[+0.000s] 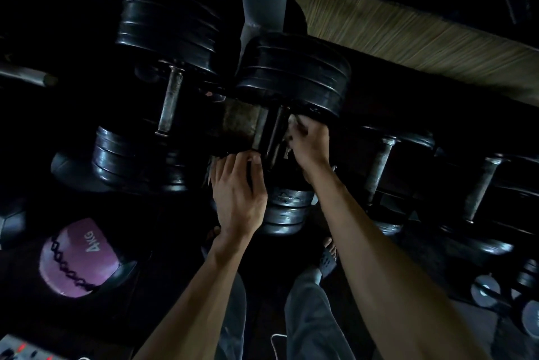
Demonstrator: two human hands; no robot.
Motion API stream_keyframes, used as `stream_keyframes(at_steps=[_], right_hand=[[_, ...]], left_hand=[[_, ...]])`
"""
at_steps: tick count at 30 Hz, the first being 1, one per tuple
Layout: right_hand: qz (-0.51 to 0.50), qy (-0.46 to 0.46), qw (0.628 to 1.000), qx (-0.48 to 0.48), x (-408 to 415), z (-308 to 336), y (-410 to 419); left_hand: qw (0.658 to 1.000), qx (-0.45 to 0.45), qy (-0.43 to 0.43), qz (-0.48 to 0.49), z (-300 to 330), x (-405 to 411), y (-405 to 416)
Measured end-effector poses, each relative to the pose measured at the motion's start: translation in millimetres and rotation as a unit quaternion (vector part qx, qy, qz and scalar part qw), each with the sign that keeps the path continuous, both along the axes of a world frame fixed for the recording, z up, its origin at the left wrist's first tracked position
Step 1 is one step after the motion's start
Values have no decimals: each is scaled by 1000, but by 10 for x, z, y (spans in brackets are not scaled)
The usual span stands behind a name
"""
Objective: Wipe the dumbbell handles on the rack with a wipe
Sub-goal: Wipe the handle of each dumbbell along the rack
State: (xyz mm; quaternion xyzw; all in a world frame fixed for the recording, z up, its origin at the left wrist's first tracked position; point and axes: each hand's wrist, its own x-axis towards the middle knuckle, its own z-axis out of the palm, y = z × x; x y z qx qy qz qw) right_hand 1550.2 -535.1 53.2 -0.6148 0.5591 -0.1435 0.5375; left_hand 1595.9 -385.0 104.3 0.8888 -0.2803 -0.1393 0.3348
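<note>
- Nearest us, our two bare forearms reach up from the bottom edge toward the dark rack (pixel 393 114), with grey trouser legs (pixel 309 319) below them
- Our left hand (pixel 237 193) curls its fingers over the near weight end (pixel 287 211) of the middle dumbbell, thumb at the handle's base
- Our right hand (pixel 310 141) pinches a crumpled pale wipe (pixel 293 122) against the top of that dumbbell's handle (pixel 275 135), just under the far weight stack
- Another dumbbell (pixel 169 103) lies to the left, two more (pixel 379 167) to the right
- Low at left sits a purple ball (pixel 77 260) marked 4KG
</note>
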Motion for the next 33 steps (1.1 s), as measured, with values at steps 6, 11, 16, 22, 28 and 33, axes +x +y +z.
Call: stream_keyframes(at_steps=[6,11,16,22,28,33], right_hand=[[116,63,979,156,-180,-130,174],[-45,-9,998,46,107,-106,-134],[92,49,985,134,-213,-106,200],[-39,5,996,80,90,-79,-117],[34,8,983,182,-158,80,225],[-41,8,996,73,77,97,-16]], left_hand=[[1000,10,-9,10,4,-26,-12],[1000,6,-18,19,-4,-34,-25],[1000,18,-19,13,9,-37,-16],[1000,14,-16,16,14,-37,-21],[1000,15,-16,11,21,-37,-19],[1000,9,-22,19,8,-43,-25]])
